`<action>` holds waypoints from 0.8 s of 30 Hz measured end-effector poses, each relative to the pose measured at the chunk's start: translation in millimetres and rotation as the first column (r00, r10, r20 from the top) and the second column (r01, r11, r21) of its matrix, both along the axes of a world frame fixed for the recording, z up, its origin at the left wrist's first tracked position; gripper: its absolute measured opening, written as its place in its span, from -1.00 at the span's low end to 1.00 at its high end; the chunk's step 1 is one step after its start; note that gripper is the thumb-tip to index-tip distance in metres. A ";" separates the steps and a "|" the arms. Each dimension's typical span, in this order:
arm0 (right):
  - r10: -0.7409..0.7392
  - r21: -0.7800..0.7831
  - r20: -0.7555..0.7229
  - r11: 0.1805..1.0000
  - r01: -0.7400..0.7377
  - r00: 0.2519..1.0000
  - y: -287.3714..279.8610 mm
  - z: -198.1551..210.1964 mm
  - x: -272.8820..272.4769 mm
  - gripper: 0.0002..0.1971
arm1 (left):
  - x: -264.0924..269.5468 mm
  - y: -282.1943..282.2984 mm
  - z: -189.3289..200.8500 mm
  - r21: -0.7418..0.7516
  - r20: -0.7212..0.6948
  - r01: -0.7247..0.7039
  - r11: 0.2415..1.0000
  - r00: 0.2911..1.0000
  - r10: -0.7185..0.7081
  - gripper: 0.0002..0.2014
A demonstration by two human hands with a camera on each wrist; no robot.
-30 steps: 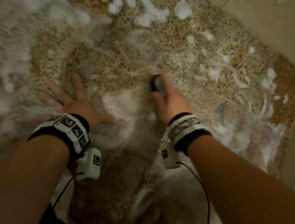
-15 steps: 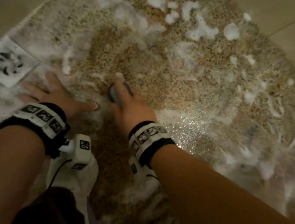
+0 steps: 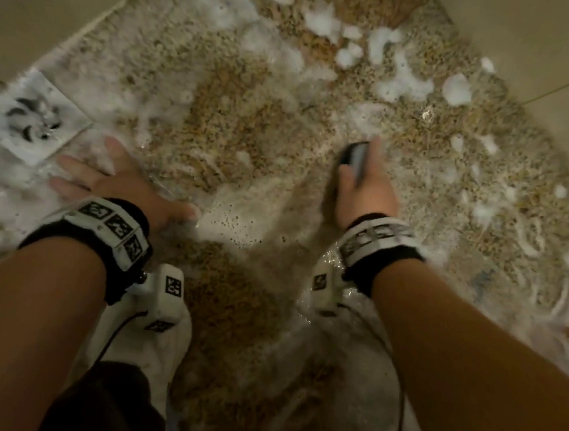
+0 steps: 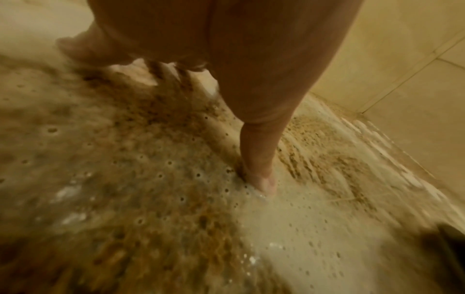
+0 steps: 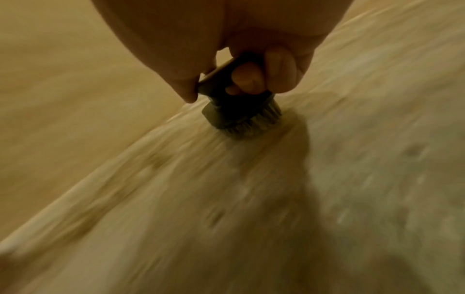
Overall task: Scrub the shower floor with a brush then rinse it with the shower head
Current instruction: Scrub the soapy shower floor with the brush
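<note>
The pebbled shower floor [image 3: 249,133] is wet and strewn with white foam [image 3: 322,21]. My right hand [image 3: 364,191] grips a small dark scrub brush [image 3: 355,156] right of centre, its bristles down on the floor. In the right wrist view my fingers [image 5: 247,78] curl around the brush [image 5: 241,117], bristles touching the blurred floor. My left hand [image 3: 114,183] lies flat on the foamy floor at the left with fingers spread. In the left wrist view its thumb [image 4: 259,159] presses into soapy water. No shower head is in view.
A square white drain cover [image 3: 32,117] sits at the far left, just beyond my left fingertips. Beige tiled walls [image 3: 548,49] close the floor in at the upper left and upper right. My knees in white cloth [image 3: 147,351] are at the bottom.
My right hand has carried the brush away from the left hand, to the right and farther out. My left hand stays flat near the drain cover. The view shifted slightly.
</note>
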State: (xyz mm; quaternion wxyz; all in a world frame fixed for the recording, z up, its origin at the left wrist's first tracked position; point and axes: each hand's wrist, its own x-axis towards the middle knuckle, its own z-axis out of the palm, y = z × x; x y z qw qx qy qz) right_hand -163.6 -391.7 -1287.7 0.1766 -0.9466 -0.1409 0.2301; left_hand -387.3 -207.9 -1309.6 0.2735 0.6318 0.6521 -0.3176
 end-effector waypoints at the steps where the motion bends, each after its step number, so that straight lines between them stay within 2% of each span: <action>1: 0.122 0.042 -0.017 0.992 -0.121 0.992 12.0 -6.4 -21.8 -0.36 | 1.4 0.6 0.2 0.001 -0.010 0.002 1.000 1.000 -0.002 0.59; 3: 0.397 0.054 -0.065 0.918 -0.394 0.916 30.4 -13.6 -66.3 -0.37 | 3.9 1.4 0.2 0.009 -0.031 0.001 1.000 1.000 -0.001 0.58; 5: 0.612 0.044 -0.147 0.789 -0.612 0.777 35.8 -12.6 -92.5 -0.33 | 5.1 1.1 0.1 0.017 -0.052 -0.005 1.000 0.999 0.006 0.56; 7: 0.718 0.047 -0.214 0.684 -0.728 0.662 30.4 -9.4 -88.9 -0.33 | 3.9 1.1 -0.3 0.021 -0.052 -0.009 1.000 0.999 0.010 0.55; 8: 0.731 0.045 -0.225 0.668 -0.743 0.644 24.6 -6.7 -77.3 -0.33 | 2.7 1.1 -0.3 0.018 -0.044 -0.005 1.000 0.999 0.006 0.56; 9: 0.713 0.034 -0.213 0.689 -0.724 0.668 18.9 -4.8 -61.0 -0.34 | 1.7 1.3 0.2 0.013 -0.035 0.002 1.000 0.999 -0.001 0.56; 10: 0.660 0.009 -0.178 0.743 -0.669 0.730 12.7 -3.1 -41.2 -0.34 | 1.2 1.4 1.3 0.008 -0.029 0.007 1.000 1.000 -0.007 0.57; 12: 0.456 -0.052 -0.075 0.886 -0.460 0.887 1.2 2.8 0.5 -0.35 | 2.3 1.4 2.3 0.000 -0.026 0.009 1.000 1.000 -0.009 0.57; 14: 0.202 -0.084 -0.007 0.976 -0.202 0.979 -2.4 7.8 30.3 -0.35 | 4.8 2.1 2.5 -0.003 -0.041 0.010 1.000 0.999 -0.010 0.58; 16: 0.009 -0.089 0.012 0.996 -0.007 1.000 7.4 4.6 39.3 -0.34 | 7.9 4.1 3.8 -0.007 -0.062 0.004 1.000 0.998 -0.004 0.58; 18: -0.052 -0.024 0.010 0.998 0.052 0.999 28.5 -5.6 23.6 -0.33 | 12.6 5.1 5.0 -0.017 -0.071 -0.010 1.000 0.997 0.009 0.58; 19: 0.001 0.024 0.002 1.000 -0.001 1.000 41.8 -11.0 6.0 -0.33 | 14.6 5.3 5.6 -0.018 -0.075 -0.014 1.000 0.997 0.012 0.58; 21: 0.298 0.089 -0.023 0.951 -0.295 0.954 67.6 -21.1 -42.5 -0.34 | 16.4 5.5 6.3 -0.011 -0.093 -0.012 1.000 0.996 0.011 0.58; 23: 0.594 0.072 -0.134 0.804 -0.590 0.793 82.5 -20.5 -90.0 -0.32 | 16.1 4.4 6.2 0.003 -0.101 -0.017 1.000 0.995 0.017 0.51; 24: 0.674 0.054 -0.184 0.734 -0.677 0.716 84.8 -18.8 -102.5 -0.33 | 16.1 3.6 6.5 0.007 -0.097 -0.024 1.000 0.995 0.024 0.47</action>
